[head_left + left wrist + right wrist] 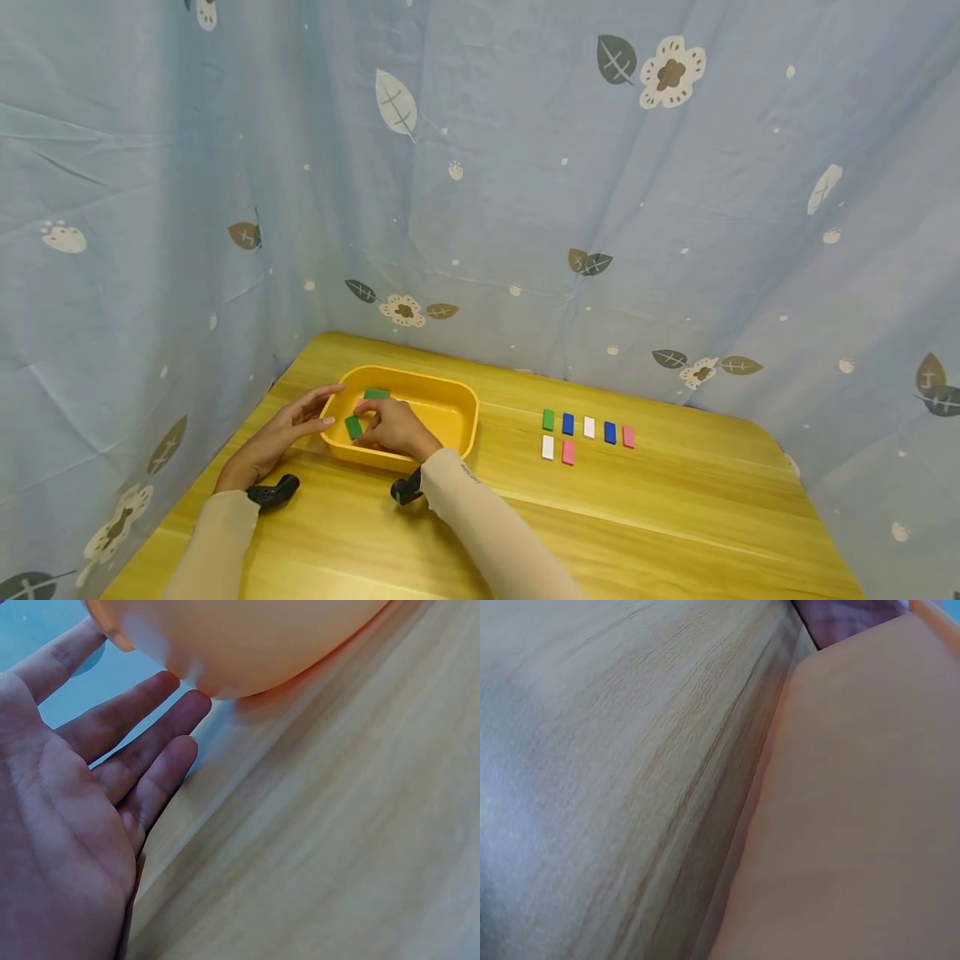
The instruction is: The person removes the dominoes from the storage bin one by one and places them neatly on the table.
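A yellow rectangular plastic bin (457, 392) stands at the left of the table. My left hand (281, 429) is at its left end, thumb and index finger by the rim. The left wrist view shows the hand's (67, 795) fingers spread and fairly straight against the bin's outer wall (247, 645). My right hand (397, 429) reaches over the near rim into the bin. Its fingertips are close to a green block (353, 428) and a partly covered pink block; whether they pinch one is unclear. Another green block (377, 394) lies behind them. The right wrist view shows mainly the bin's side (855, 787).
Right of the bin, small blocks lie in two rows on the wooden table (675, 500): a green block (548, 420), blue blocks (567, 424), white blocks (547, 447) and pink blocks (568, 452). A patterned blue curtain (510, 208) hangs behind and beside the table.
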Demonstrator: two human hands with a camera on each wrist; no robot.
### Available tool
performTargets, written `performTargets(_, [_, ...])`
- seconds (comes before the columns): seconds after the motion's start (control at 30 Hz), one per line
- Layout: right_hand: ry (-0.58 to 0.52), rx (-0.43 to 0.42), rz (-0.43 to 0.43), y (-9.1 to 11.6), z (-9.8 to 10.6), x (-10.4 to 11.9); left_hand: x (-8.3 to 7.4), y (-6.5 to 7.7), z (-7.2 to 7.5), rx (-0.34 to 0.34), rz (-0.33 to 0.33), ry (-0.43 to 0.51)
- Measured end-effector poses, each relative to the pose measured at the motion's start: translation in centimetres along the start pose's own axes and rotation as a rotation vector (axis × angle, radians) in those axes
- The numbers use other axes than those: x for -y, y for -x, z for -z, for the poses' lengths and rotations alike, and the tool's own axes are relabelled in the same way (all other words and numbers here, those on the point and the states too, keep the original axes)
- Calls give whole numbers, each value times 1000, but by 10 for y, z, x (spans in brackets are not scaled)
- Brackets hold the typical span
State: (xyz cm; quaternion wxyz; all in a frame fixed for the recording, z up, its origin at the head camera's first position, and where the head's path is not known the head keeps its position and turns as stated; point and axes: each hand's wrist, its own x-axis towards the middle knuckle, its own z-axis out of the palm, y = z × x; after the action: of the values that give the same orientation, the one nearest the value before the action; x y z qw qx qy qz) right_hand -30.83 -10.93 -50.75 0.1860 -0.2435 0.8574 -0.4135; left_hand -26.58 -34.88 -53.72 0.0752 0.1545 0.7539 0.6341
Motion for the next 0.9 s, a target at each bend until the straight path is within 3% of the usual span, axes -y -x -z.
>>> performTargets(0.4, [109, -10, 30, -1, 0, 1, 0, 2, -1, -4, 3, 3])
performTargets(0.67, [-85, -63, 3, 2, 4, -2, 0, 1, -1, 2, 10, -26])
performTargets(0.9, [-117, -71, 43, 9, 18, 3, 0, 1, -1, 1, -3, -19])
